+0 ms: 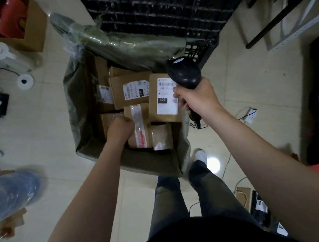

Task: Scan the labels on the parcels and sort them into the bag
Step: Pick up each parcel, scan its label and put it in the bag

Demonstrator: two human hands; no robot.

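Both bare forearms (pixel 94 190) stretched down over the green bag (pixel 77 119). The left hand (pixel 120 128) curled its fingers round the edge of a red-taped parcel (pixel 140 127) lying among other parcels (pixel 130 90) inside, while the right hand (pixel 197 97) gripped a black scanner (pixel 185 72), held above the bag's right side.

Black top (pixel 200 239) along the lower edge of view. Dark grey-blue trousers (pixel 170 198), faded and lightly creased down both legs. Pale shoe (pixel 200 156) with reddish trim. Forearms bare down to left hand (pixel 120 129) and right hand (pixel 197 97).
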